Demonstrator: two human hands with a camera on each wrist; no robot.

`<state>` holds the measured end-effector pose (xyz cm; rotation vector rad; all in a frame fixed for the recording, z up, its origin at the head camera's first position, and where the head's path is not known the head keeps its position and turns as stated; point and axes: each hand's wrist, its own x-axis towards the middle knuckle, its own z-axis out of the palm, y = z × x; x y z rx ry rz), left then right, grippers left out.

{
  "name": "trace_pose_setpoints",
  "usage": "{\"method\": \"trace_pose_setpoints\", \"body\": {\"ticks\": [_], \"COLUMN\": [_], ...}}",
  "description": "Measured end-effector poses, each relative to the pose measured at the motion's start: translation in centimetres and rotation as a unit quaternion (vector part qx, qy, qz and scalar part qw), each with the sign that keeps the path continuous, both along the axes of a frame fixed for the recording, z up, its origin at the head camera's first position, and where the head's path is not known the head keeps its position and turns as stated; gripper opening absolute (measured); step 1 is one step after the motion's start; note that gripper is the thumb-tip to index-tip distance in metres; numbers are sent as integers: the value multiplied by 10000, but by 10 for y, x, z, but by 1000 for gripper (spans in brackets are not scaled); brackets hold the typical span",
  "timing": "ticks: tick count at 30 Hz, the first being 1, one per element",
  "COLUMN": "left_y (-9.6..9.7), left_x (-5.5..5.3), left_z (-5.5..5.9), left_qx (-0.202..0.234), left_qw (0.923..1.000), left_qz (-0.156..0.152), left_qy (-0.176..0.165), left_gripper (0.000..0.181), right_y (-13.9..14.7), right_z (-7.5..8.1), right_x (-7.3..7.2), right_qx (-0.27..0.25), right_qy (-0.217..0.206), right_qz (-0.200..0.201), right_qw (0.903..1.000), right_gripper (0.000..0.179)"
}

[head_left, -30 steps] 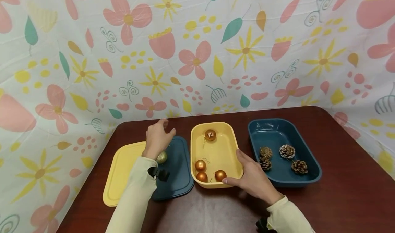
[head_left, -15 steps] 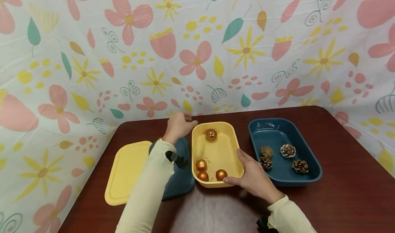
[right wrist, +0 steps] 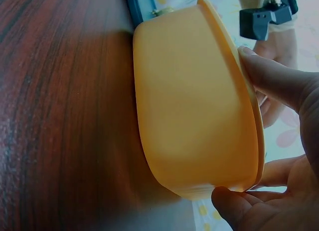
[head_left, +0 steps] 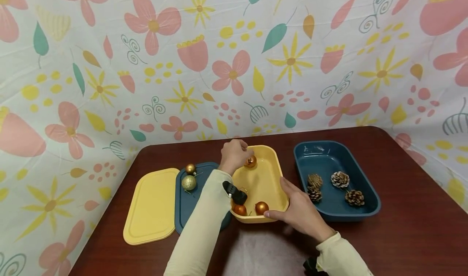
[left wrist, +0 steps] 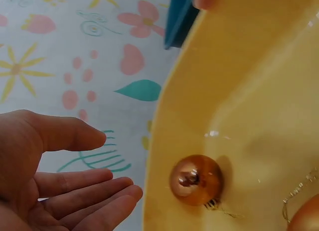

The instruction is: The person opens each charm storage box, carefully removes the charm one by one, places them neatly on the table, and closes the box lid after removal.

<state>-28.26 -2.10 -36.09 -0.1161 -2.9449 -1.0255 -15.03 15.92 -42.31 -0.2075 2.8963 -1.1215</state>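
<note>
My left hand (head_left: 234,156) hovers at the far left corner of a yellow plastic container (head_left: 265,178). In the left wrist view its thumb and fingers are apart with nothing between them. Just right of it, inside the container, lies a shiny copper bauble (left wrist: 197,180). Matte orange baubles (head_left: 261,208) sit at the container's near end, partly covered by the left wrist. My right hand (head_left: 301,209) grips the near right corner of the container, thumb and fingers on the rim and wall in the right wrist view.
Right of the container stands a dark blue one (head_left: 323,162) with several pine cones (head_left: 340,179). To the left, a blue lid (head_left: 186,209) carries a glittery gold bauble (head_left: 189,182) and a smaller gold bauble (head_left: 190,169). A yellow lid (head_left: 151,207) lies beside it.
My left hand has moved right, from above the blue lid to the yellow container's far left corner, uncovering the two gold baubles on the lid. My right hand has stayed on the container.
</note>
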Motion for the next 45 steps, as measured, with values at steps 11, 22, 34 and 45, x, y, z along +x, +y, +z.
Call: {"method": "trace_pose_setpoints", "body": {"ticks": [11,22,34,45], "left_y": [19,21,30,25], "left_x": [-9,-15,-20,-21], "left_z": [-14,-29,-43,-38], "left_qx": [-592,-1200,-1553,-1540], "left_qw": [9972,9923,9873,9874], "left_qz": [-117,-195,-340,-319], "left_qy": [-434,-222,-62,148], "left_gripper": [56,49,47,51], "right_y": [2,0,-1,0], "right_z": [-1,-3,-3,-3], "right_x": [0,1,5,3], "right_qx": [7,-90,-127,-95], "right_qy": [131,85,82,120], "right_qz": [-47,1,-19,-15], "right_qw": [9999,9999,9999,9999], "right_gripper": [118,118,116,116]}}
